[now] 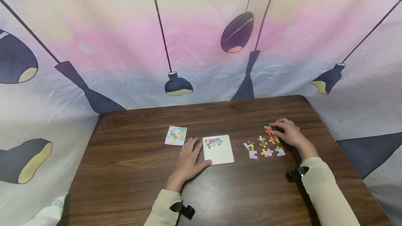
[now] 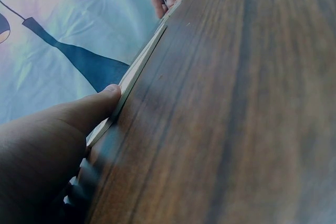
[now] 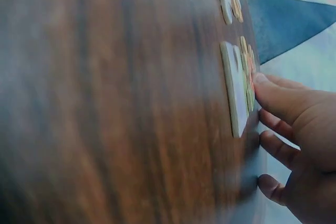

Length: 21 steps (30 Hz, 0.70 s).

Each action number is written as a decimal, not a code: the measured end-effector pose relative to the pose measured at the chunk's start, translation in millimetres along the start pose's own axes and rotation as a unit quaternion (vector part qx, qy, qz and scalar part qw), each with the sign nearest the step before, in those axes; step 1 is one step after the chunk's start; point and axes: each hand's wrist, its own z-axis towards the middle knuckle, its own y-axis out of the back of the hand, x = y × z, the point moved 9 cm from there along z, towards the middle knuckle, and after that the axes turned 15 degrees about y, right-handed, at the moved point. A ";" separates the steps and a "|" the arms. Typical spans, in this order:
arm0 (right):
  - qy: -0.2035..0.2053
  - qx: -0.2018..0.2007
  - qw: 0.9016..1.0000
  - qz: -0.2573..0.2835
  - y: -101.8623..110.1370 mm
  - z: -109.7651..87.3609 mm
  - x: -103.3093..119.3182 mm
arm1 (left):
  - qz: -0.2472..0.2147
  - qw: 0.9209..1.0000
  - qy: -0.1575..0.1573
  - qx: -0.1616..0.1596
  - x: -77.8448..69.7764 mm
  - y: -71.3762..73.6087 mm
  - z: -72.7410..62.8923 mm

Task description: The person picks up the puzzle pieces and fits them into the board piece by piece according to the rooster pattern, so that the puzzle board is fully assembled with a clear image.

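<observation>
My left hand (image 1: 187, 165) lies with fingers extended beside a square white puzzle board (image 1: 218, 155). Its thumb touches the board's near left corner; the thumb at the board's edge also shows in the left wrist view. Joined puzzle pieces (image 1: 213, 142) fill part of the board's upper left. On the right, my right hand (image 1: 287, 133) reaches over the loose pieces, fingers loosely bent. Its index fingertip and thumb are at the right side of a green and red puzzle piece (image 1: 268, 130). In the right wrist view the thumb overlaps the pieces.
Several loose puzzle pieces (image 1: 267, 152) lie right of the board. A small picture card (image 1: 176, 135) lies behind the left hand. The brown wooden table (image 1: 125, 170) meets a printed curtain (image 1: 201, 62) at its back edge.
</observation>
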 end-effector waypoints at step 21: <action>-0.003 -0.008 0.999 -0.053 -6.1 3.4 26.3 | 0.000 1.000 0.002 0.001 1.2 1.0 0.3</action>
